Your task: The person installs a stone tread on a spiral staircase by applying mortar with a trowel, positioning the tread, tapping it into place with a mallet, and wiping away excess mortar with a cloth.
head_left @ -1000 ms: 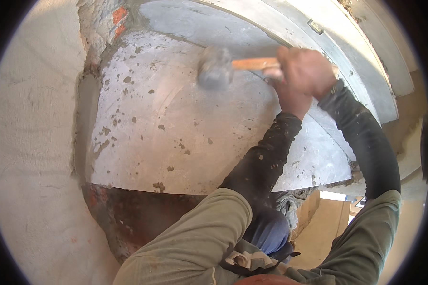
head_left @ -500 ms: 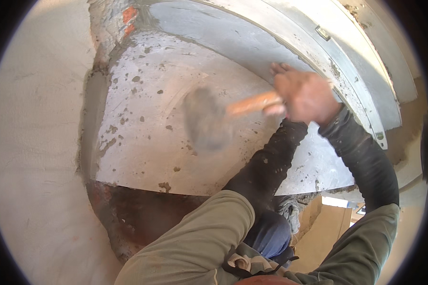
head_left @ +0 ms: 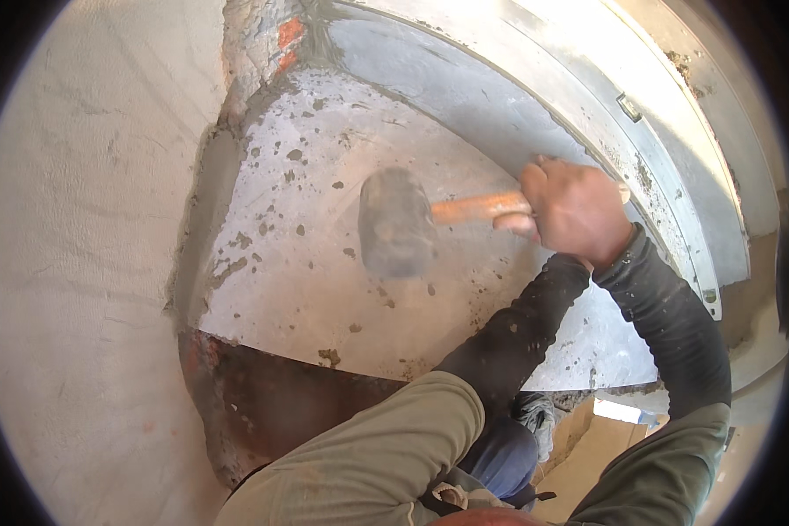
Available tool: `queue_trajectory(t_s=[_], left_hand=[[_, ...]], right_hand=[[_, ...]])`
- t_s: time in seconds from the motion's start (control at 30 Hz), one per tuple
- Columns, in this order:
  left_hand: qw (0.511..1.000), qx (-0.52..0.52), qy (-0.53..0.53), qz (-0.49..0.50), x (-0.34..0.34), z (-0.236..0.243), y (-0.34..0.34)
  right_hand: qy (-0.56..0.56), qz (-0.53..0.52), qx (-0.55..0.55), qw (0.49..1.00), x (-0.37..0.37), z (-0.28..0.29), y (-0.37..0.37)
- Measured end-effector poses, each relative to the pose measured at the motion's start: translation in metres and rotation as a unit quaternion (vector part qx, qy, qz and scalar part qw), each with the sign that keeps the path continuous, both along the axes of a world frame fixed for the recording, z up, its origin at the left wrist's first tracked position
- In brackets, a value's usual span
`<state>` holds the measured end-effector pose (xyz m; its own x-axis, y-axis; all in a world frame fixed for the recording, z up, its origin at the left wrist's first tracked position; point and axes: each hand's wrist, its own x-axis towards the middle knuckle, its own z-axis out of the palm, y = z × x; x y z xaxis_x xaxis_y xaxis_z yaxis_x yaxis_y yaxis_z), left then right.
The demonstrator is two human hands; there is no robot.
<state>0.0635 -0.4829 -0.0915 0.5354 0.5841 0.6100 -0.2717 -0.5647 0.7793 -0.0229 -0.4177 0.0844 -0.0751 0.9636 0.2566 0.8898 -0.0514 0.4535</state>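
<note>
My right hand (head_left: 580,209) is closed round the orange-brown wooden handle of a mallet (head_left: 396,223). The mallet's thick, dark grey head is slightly blurred and lies to the left, over a pale stone slab (head_left: 324,289) spotted with wet mortar. My left forearm crosses below, and my left hand (head_left: 542,160) is mostly hidden behind the right one. Only its fingertips show, stretched out near the slab's far edge, by the grey upright face (head_left: 430,79) behind. Whether the mallet's head touches the slab I cannot tell.
A plastered wall (head_left: 96,245) rises at the left, with a mortar-filled joint (head_left: 209,219) along the slab. A long metal spirit level (head_left: 666,167) lies on the higher step at the right. Dark rough masonry (head_left: 289,399) shows below the slab's near edge.
The view has shifted, so the slab and wall sit further right and lower. The mallet's head has swung slightly and is less blurred; my right hand keeps its grip.
</note>
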Motion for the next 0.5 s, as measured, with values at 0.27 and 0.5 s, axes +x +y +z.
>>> queue_trajectory(t_s=[0.27, 0.5], left_hand=[[0.997, -0.064, -0.01, -0.05, -0.011, 0.023, 0.001], [0.997, -0.074, 0.008, -0.036, -0.012, 0.025, -0.006]], right_hand=[[0.025, -0.055, -0.039, 0.997, 0.0, 0.006, -0.011], [0.016, -0.114, -0.001, 0.993, 0.008, -0.006, -0.032]])
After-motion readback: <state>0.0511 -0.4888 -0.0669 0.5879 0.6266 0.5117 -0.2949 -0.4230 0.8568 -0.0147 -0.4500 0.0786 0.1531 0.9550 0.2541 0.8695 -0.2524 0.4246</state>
